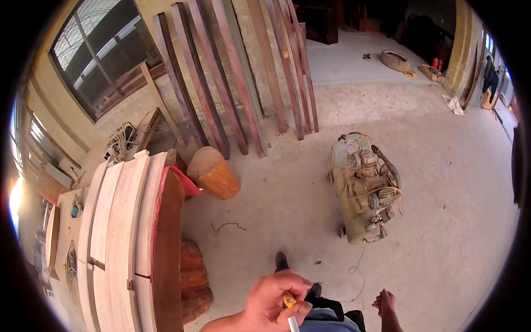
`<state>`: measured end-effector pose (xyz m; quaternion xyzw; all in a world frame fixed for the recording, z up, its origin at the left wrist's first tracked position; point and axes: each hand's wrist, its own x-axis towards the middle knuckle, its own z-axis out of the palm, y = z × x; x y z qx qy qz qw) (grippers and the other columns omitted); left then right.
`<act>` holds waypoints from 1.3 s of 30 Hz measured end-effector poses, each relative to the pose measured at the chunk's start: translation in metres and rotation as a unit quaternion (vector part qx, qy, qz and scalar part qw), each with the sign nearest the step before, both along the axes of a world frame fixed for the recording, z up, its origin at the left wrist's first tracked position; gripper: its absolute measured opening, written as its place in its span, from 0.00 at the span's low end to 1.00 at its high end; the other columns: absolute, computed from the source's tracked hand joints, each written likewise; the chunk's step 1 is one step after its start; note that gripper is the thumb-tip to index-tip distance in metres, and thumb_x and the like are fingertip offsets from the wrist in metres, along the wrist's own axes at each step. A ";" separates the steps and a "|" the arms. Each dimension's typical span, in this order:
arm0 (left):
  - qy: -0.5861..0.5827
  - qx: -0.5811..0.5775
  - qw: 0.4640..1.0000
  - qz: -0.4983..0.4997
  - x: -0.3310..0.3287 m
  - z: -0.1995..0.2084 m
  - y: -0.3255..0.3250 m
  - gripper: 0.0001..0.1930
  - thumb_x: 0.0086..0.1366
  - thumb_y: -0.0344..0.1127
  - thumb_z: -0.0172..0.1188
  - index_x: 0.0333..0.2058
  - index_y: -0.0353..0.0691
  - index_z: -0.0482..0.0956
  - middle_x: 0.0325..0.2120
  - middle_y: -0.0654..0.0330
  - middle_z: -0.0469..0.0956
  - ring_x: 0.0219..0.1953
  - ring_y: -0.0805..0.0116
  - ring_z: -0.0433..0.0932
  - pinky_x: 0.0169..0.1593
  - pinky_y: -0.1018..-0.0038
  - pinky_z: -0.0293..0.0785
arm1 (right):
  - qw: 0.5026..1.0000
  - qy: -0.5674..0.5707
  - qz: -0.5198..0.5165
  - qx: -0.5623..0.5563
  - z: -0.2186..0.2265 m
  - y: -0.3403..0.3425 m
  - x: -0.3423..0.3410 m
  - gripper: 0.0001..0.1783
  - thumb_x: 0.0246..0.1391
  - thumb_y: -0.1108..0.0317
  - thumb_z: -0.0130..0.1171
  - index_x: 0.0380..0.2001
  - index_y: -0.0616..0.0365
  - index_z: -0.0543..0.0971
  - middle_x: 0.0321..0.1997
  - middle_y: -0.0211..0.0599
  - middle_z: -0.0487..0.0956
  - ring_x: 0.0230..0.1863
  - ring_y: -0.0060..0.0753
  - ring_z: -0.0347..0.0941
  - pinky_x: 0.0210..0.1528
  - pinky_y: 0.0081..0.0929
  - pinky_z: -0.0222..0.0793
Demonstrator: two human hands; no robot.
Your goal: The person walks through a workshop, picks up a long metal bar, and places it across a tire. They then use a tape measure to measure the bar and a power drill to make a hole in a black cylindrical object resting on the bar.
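Note:
My left hand [271, 301] is raised in front of my body with its fingers curled. A small yellow object [289, 299], its end facing up, is pinched between the thumb and fingers; its kind is not clear. Just below it, a thin white stick [293, 324], like a cigarette, rises from the lower edge of the picture. Out to the right hangs my right hand [385, 301], its fingers curled in and nothing visible in them.
Pale planks [119, 221] lie stacked over a red-edged wooden slab on the left. Stump seats [215, 174] stand beside it. A greenish air compressor [362, 193] stands ahead right, a hose trailing. Dark timber beams [204, 77] lean on the wall; a tire [395, 61] lies beyond.

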<state>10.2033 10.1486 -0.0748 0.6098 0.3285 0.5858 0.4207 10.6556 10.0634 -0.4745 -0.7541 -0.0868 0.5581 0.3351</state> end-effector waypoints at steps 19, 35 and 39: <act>-0.089 0.030 0.996 -0.013 -0.158 -0.027 0.208 0.15 0.63 0.21 0.62 0.48 0.31 0.72 0.35 0.57 0.72 0.25 0.75 0.66 0.27 0.78 0.60 | 0.998 -0.035 0.039 -0.026 0.045 0.164 -0.176 0.15 0.65 0.60 0.51 0.38 0.63 0.75 0.25 0.38 0.75 0.20 0.35 0.74 0.24 0.37 0.79; -0.006 -0.006 0.998 -0.068 -0.212 -0.036 0.378 0.18 0.58 0.18 0.62 0.48 0.32 0.74 0.33 0.55 0.75 0.27 0.69 0.70 0.30 0.73 0.64 | 0.996 -0.022 0.030 -0.078 0.001 0.276 -0.230 0.13 0.62 0.63 0.51 0.33 0.64 0.76 0.24 0.40 0.76 0.17 0.35 0.73 0.22 0.36 0.77; 0.031 -0.001 0.997 -0.069 -0.206 -0.031 0.464 0.18 0.61 0.17 0.59 0.50 0.33 0.70 0.30 0.61 0.73 0.28 0.76 0.69 0.29 0.79 0.65 | 0.996 -0.028 0.051 -0.062 -0.017 0.354 -0.244 0.15 0.60 0.62 0.53 0.32 0.66 0.77 0.24 0.42 0.77 0.18 0.36 0.75 0.21 0.36 0.77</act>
